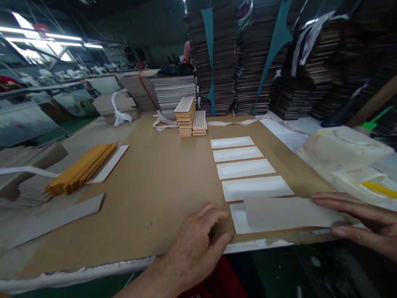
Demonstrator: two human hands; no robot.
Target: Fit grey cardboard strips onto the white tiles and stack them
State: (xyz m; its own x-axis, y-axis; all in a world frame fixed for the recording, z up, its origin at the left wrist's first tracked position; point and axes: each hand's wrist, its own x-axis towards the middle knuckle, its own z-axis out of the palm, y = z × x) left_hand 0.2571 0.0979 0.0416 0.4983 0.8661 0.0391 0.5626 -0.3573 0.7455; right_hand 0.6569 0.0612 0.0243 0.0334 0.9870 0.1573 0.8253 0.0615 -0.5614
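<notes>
On my feed I see the right hand (383, 227) gripping a grey board (285, 213) over the white strip (238, 219) nearest the front edge of the worktop (161, 165); the left hand (198, 238), empty, curls beside that strip. Orange slats (83, 167) lie toward the left edge.

Left hand (198, 240) bare, forearm (151, 279) uncovered as far as visible. Right hand (375, 216) likewise bare. Red garment (221, 280) low in view, dark cloth (246, 271) beside it.
</notes>
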